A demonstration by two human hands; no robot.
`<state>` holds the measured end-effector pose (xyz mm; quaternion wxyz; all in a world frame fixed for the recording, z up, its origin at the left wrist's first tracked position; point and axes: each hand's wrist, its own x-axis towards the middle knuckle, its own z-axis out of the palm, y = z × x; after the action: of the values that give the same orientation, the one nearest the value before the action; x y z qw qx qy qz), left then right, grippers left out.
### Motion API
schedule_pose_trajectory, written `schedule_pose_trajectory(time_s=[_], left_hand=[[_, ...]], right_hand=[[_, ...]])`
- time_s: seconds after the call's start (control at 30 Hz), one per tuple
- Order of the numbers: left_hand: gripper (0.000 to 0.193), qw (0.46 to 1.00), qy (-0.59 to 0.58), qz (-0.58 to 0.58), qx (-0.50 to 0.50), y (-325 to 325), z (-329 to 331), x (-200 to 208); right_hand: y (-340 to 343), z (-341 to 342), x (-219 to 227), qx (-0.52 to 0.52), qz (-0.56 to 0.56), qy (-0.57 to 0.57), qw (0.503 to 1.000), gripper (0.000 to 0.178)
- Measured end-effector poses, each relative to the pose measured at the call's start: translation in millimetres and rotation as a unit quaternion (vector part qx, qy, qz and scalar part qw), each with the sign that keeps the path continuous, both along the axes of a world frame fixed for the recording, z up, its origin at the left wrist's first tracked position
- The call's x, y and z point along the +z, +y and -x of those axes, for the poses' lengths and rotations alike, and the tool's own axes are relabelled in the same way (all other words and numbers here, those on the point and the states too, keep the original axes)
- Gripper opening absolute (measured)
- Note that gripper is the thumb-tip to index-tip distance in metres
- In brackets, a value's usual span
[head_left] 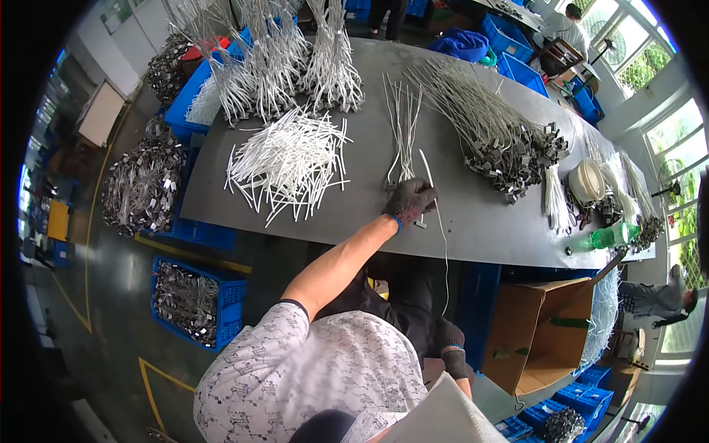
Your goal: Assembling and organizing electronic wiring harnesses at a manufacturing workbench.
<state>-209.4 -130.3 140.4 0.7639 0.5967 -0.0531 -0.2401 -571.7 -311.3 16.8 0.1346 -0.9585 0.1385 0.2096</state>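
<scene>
My left hand (410,202), in a dark grey knit glove, is closed at the table's near edge. A short white sleeve (427,167) stands up from its fingers. From there a thin wire (444,247) runs down past the table edge toward my right hand (448,336), gloved too and low by my lap. The right fingers are curled, and the wire ends at them; the grip itself is partly hidden. Just beyond my left hand lies a small bunch of wires (402,133). Left of it is a loose heap of white sleeves (292,164).
Tall wire bundles (329,66) stand at the back left. A large pile of wires with dark connectors (513,159) covers the table's right part, near a white tape roll (586,181) and green bottle (615,235). Below are a cardboard box (528,332) and a blue crate (230,306).
</scene>
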Motion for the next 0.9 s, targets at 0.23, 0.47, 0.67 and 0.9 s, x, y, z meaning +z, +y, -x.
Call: schedule_pose_trajectory(time_s=[0.23,0.47,0.67,0.9], left_hand=[[0.022,0.996,0.059,0.062,-0.019,-19,32,-5],[0.026,0.982,0.065,0.079,-0.158,10,83,8],[0.020,0.967,-0.253,-0.034,0.007,19,121,2],[0.032,0.980,-0.156,-0.127,-0.013,21,77,-35]], right_hand=[[18,-80,71,-0.049,-0.229,-0.252,0.939,0.026],[52,-175,110,-0.183,-0.437,-0.448,0.758,0.043],[67,-186,95,-0.003,-0.261,-0.503,0.824,0.062],[36,-210,54,-0.023,-0.275,-0.428,0.861,0.047]])
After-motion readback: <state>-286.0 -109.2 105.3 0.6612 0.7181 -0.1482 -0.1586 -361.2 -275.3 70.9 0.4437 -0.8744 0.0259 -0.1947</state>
